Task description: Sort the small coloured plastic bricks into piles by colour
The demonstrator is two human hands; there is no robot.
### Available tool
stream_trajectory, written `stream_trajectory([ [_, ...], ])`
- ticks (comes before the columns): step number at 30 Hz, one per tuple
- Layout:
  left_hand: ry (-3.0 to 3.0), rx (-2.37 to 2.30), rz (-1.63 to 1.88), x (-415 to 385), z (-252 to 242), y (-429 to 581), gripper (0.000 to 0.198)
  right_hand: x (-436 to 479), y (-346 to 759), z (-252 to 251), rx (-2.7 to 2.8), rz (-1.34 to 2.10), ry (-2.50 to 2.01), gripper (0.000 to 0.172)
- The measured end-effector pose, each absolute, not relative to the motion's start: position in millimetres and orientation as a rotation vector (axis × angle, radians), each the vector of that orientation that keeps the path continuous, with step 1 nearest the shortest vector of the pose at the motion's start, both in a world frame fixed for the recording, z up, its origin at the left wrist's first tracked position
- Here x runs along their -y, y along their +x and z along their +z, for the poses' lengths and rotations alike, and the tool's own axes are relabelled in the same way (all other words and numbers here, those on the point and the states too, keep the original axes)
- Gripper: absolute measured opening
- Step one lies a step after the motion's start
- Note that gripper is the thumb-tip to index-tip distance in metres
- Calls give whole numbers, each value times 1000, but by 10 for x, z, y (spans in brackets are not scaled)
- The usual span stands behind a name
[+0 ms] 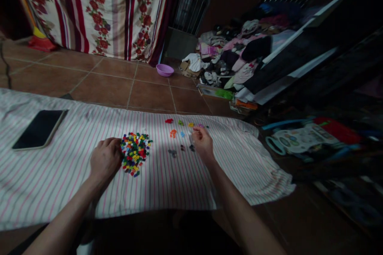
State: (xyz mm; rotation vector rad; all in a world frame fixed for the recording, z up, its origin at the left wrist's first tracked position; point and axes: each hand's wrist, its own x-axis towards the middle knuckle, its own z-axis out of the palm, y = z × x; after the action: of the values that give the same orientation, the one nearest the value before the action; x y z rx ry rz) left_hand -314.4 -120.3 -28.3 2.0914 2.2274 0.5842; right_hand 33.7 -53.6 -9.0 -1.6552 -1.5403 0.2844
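Note:
A pile of small coloured cubes lies on the striped cloth. Against its left edge rests my left hand, with the fingers bent and close together; their tips are partly hidden, so whatever they may hold does not show. To the right, above the cloth, my right hand has thumb and fingers pinched together, and anything between them is too small to make out. Around it are little single-colour groups: red, green, yellow, orange, light blue, grey, brown and black. Purple pieces lie just beyond the fingers.
A dark-screened phone lies on the left of the cloth. Beyond the cloth, a purple basin stands on the tiled floor near a floral curtain. Heaped clothes and a colourful plastic item are at right.

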Motion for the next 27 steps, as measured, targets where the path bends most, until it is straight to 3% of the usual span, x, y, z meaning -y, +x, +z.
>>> stream_trajectory([
  [8, 2041, -2156, 607, 1207, -309, -3230, 39, 1385, -1073, -300, 1949, 695, -1178, 22],
  [16, 2031, -1992, 692, 1239, -310, -3330, 40, 1135, -1318, -425, 1897, 574, -1359, 20],
  [27, 2039, -1958, 659, 1246, -304, -3346, 39, 809, -1536, -408, 2233, 383, -1438, 28],
])
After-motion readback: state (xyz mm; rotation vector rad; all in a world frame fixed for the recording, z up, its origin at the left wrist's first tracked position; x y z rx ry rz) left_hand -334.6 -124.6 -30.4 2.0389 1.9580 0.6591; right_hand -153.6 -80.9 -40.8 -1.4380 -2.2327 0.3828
